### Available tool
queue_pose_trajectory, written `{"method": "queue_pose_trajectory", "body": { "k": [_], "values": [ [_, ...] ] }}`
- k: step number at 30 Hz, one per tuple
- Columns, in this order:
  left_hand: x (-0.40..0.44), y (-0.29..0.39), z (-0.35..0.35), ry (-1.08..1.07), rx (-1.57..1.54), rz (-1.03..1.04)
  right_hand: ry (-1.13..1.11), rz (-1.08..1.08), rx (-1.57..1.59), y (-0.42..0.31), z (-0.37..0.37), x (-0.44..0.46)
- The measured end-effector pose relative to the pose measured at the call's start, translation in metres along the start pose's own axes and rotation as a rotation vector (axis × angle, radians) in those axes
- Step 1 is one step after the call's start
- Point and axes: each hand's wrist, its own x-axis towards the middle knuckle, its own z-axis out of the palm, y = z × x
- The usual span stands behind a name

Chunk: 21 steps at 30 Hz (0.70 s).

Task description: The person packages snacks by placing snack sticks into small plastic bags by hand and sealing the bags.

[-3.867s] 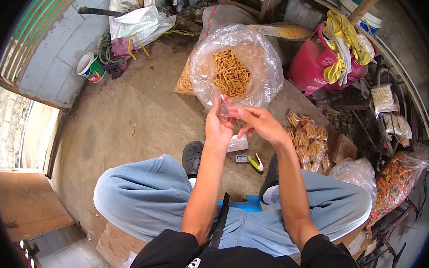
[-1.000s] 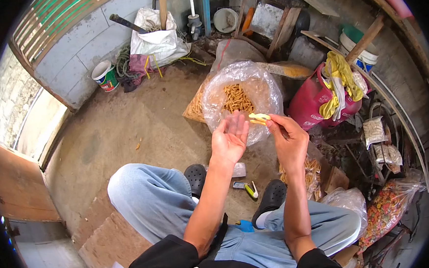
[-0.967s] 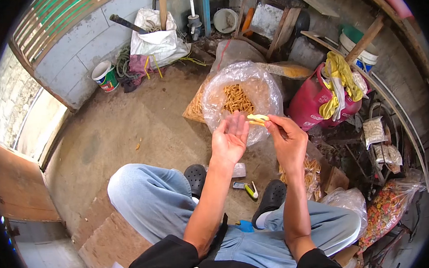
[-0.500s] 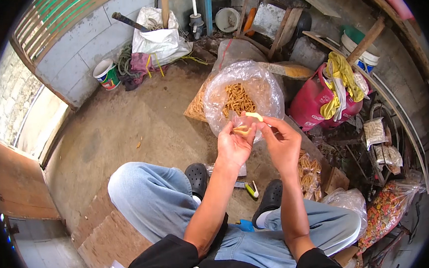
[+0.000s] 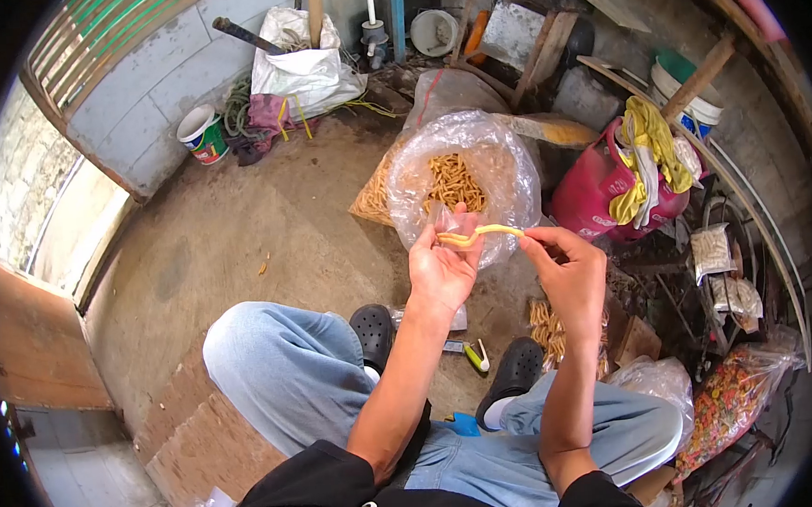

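Note:
In front of the large clear plastic bag (image 5: 502,150), my left hand (image 5: 439,268) is palm up, its fingers curled around yellow bands (image 5: 457,240) that look like rubber bands. A bit of clear plastic also shows at its fingertips; I cannot make out its shape. My right hand (image 5: 570,267) pinches one end of a thin yellow strand (image 5: 501,229), which runs in an arc across to my left hand. Beyond both hands, brown stick-shaped snacks (image 5: 455,184) lie inside the open bag.
Packed snack bags (image 5: 552,330) lie on the floor by my right foot. A green-handled tool (image 5: 475,356) is between my shoes. To the right stand a pink gas cylinder (image 5: 597,186) with yellow cloth and a bag of colourful snacks (image 5: 740,396). A white bucket (image 5: 201,134) stands at the back left.
My right hand has moved right, away from my left hand. The yellow strand between them is now drawn out longer. My left hand has barely moved.

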Motion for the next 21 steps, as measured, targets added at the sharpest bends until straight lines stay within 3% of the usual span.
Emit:
{"method": "queue_pose_trajectory", "body": {
  "k": [13,16,18,21],
  "values": [
    [-0.009,-0.017,0.013,-0.136,0.214,0.116,0.051,-0.154,-0.018,0.028,0.054,-0.004],
    [-0.009,-0.017,0.011,-0.157,0.21,0.122,-0.006,-0.177,-0.033,0.034,0.053,-0.001],
    [-0.007,-0.014,0.007,-0.186,0.191,0.113,-0.102,-0.172,0.168,0.039,0.051,0.002],
    [-0.005,-0.01,0.004,-0.222,0.149,0.077,-0.159,-0.169,0.102,0.036,0.045,0.004]
  ]
}}
